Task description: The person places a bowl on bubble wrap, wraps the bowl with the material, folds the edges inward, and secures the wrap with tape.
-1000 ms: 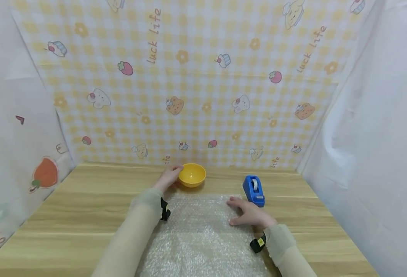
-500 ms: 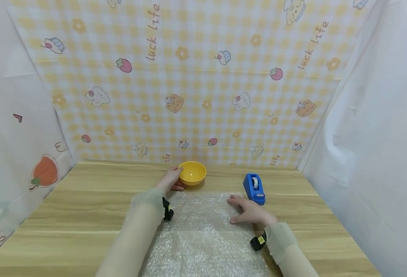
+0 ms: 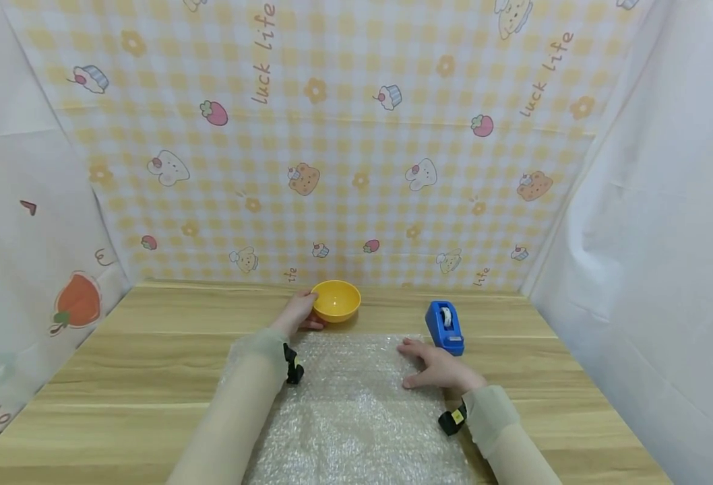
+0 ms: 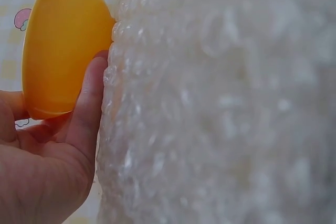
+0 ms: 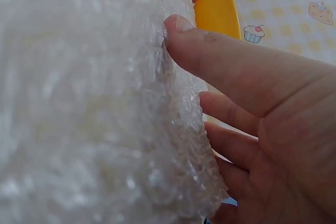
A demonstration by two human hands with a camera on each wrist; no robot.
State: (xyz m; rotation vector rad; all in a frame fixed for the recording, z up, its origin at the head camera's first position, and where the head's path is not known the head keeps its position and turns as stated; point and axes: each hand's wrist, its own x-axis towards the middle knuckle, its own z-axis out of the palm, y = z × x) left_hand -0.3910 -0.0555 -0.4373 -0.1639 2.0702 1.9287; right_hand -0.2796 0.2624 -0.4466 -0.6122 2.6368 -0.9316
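Plainly, the left hand's grip [image 3: 296, 312] pinches a yellow bowl [image 3: 339, 304].
Held by its left side, it is toward the back of the counter [image 3: 126, 370], beyond the bubble wrap [image 3: 356, 411]; the right hand's grip [image 3: 435, 367] rests, spread, on the wrap beside a tape dispenser [image 3: 445, 330].

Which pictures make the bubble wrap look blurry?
Left wrist view: bubble wrap blurs at the picture's right; right wrist view: it blurs at the picture's left, clearer near the right hand; head view: sharper, with a tiny glint inside the yellow bowl.
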